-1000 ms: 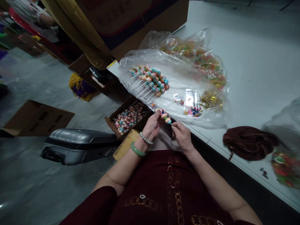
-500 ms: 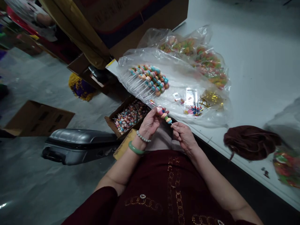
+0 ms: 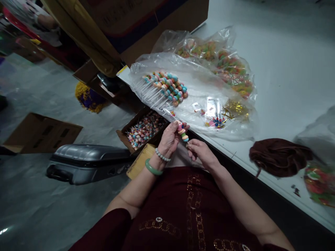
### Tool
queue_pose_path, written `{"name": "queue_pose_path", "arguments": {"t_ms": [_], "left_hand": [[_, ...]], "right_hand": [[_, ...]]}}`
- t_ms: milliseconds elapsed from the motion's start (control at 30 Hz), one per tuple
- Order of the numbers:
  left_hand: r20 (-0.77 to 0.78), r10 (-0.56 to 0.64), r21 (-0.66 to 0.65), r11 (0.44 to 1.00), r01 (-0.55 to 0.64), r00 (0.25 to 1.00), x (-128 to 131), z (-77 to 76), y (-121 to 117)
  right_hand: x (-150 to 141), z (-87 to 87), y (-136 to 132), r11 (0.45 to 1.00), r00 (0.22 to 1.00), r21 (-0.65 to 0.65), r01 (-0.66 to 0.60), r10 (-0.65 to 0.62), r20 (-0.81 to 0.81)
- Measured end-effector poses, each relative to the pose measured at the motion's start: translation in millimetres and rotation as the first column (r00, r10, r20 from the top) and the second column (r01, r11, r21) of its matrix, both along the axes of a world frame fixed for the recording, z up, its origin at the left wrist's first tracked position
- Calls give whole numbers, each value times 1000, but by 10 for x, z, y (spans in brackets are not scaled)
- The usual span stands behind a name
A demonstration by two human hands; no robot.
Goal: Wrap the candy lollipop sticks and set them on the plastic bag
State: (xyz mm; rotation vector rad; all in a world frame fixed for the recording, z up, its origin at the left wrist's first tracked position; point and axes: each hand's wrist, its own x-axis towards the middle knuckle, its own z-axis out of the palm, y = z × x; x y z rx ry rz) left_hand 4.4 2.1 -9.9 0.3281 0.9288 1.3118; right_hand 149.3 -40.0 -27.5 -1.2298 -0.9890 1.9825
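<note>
The left hand [image 3: 170, 138] was closed around a candy stick [image 3: 182, 131], its fingers pinching the stick just above a short stack of pastel candies. The stick's long axis ran from up by the plastic sheet down toward the right hand [image 3: 201, 153], with the candy end pointing at that hand. The right hand's curled fingertips sat at the stick's lower tip, though I could not tell whether they were gripping it. Compared with the earlier frame, the stick had swung steeper and the right hand had shifted slightly. A jade bangle [image 3: 152, 166] and a beaded bracelet [image 3: 162, 155] circled the left wrist. Beyond the hands stood a cardboard box [image 3: 120, 134] of candy sticks, and on the table [image 3: 282, 69] lay a plastic sheet [image 3: 199, 80] bearing rows of finished sticks [image 3: 164, 89], with gold tinsel [image 3: 237, 108] farther along.
</note>
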Motion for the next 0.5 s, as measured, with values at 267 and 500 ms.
{"name": "queue_pose_path", "arguments": {"t_ms": [267, 500], "left_hand": [[141, 60, -95, 994, -47, 988, 170, 83, -55], [129, 35, -100, 995, -22, 991, 213, 128, -87]], "right_hand": [[-50, 135, 3, 679, 736, 732, -47, -472, 485], [-38, 32, -58, 553, 725, 814, -176, -486, 487]]}}
